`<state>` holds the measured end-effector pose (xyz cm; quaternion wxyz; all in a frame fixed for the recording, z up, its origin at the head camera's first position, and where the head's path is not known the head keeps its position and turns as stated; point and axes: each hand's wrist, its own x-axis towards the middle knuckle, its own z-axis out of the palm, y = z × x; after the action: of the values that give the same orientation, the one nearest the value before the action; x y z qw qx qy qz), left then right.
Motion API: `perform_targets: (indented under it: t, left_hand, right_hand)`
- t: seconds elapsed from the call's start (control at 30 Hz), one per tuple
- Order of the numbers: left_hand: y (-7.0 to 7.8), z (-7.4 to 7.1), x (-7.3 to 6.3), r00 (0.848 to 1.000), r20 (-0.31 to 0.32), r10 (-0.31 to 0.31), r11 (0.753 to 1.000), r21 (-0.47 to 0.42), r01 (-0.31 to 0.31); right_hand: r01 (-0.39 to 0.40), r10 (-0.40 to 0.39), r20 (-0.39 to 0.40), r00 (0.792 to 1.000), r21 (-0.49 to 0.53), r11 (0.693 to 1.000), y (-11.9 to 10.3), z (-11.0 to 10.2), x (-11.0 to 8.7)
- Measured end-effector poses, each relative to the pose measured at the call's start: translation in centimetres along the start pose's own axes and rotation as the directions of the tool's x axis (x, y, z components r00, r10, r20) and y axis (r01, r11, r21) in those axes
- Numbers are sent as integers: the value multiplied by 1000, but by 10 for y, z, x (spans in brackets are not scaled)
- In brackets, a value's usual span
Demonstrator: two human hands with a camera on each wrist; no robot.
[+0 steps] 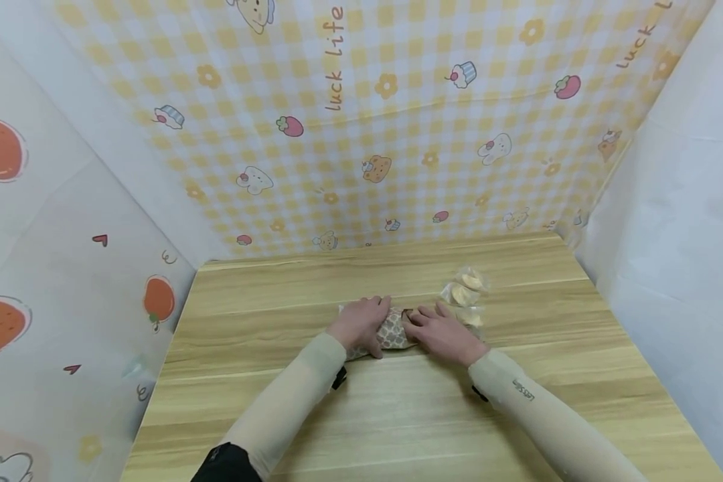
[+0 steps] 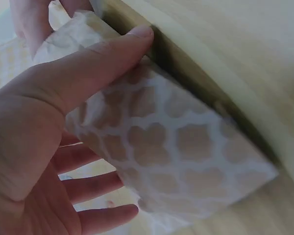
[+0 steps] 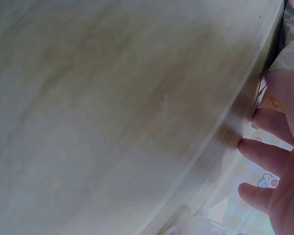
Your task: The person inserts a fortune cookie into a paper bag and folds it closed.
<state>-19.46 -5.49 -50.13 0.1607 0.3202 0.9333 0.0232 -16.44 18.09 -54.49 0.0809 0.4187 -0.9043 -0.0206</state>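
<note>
A paper bag point(image 1: 393, 331) with a brown and white lattice pattern lies on its side on the wooden table. My left hand point(image 1: 361, 323) grips its left part. In the left wrist view the thumb point(image 2: 105, 58) crosses the patterned side of the bag point(image 2: 171, 142), with the other fingers behind it. At the bag's right end, my right hand point(image 1: 444, 335) holds the mouth, where a brown inner edge shows. The right wrist view shows the thumb against the paper and an orange-brown patch point(image 3: 273, 103) beside it; what lies inside is hidden.
Small clear packets with round, pale yellow pieces point(image 1: 461, 294) lie just beyond and beside my right hand on the wooden table point(image 1: 265, 288). A yellow checked cloth point(image 1: 349, 147) hangs behind the table, with white sheets at both sides.
</note>
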Motion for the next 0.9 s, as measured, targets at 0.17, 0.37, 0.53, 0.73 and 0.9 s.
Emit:
perform_targets:
  t: [0.17, 0.37, 0.53, 0.73, 0.9]
  left_hand:
    - [-12, 6, -4, 1000, -7, -17, 999, -31, 17]
    - [-19, 8, -6, 999, -43, 8, 998, -68, -11]
    - [-22, 10, -7, 998, -56, 16, 998, -61, -19]
    - [-21, 10, -10, 998, -67, 21, 997, -73, -26]
    - [-22, 11, -12, 997, -75, 23, 997, -76, -28]
  right_hand:
    - [8, -5, -64, 998, 42, 999, 1, 3, 0]
    - [4, 10, -88, 996, 151, 988, 1, 3, 1]
    - [14, 1, -89, 996, 163, 987, 1, 3, 0]
    - [7, 10, -88, 996, 194, 981, 1, -1, -3]
    - [10, 20, -133, 991, 216, 976, 3, -9, -5]
